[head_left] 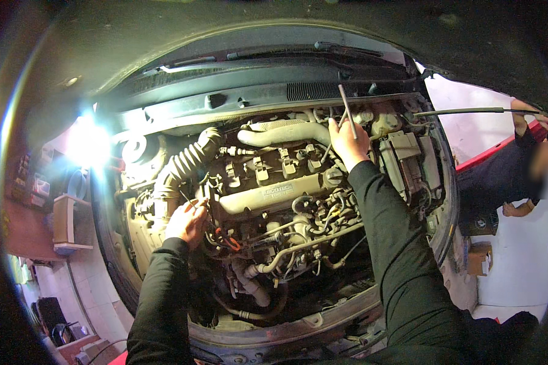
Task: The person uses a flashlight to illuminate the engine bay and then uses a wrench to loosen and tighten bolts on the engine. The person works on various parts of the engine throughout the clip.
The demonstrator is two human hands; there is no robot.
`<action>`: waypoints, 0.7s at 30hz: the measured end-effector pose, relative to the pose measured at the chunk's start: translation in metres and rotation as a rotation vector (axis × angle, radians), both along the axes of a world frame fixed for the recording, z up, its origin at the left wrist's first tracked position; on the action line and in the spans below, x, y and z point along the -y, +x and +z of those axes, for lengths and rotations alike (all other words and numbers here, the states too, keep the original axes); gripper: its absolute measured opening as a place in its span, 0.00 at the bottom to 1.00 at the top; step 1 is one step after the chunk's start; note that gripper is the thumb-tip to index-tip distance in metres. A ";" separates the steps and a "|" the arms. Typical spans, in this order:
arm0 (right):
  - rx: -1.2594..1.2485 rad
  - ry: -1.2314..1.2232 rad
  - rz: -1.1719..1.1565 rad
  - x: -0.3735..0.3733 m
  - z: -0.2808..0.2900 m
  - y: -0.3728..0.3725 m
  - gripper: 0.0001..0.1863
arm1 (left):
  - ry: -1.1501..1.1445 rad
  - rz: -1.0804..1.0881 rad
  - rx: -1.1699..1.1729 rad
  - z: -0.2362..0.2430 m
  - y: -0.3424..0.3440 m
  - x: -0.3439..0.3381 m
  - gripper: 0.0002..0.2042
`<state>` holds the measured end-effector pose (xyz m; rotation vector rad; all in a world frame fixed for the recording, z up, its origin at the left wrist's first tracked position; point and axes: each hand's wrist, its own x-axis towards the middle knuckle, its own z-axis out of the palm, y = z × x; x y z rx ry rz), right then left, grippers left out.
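Observation:
Over the far right part of the engine, my right hand is closed on a T-handle wrench. Its pale metal crossbar rises above my fingers, and a thin shaft runs down beside the engine cover. My left hand is at the left end of the engine, fingers pinched together near the valve cover's edge. A thin dark line shows by those fingertips; what they hold is too small to name. Between my hands lies the dusty valve cover with several ignition coils and an oil filler cap.
A ribbed intake hose stands left of the cover, with a bright lamp beyond it. The battery sits at the right. A prop rod holds the raised hood. Another person stands at the right, one hand by that rod.

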<state>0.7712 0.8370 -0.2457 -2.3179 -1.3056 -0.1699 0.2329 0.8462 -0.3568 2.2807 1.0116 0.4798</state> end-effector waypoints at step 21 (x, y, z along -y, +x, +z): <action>-0.047 -0.132 -0.059 0.001 0.020 0.007 0.23 | 0.258 -0.059 -0.249 0.028 0.007 0.009 0.19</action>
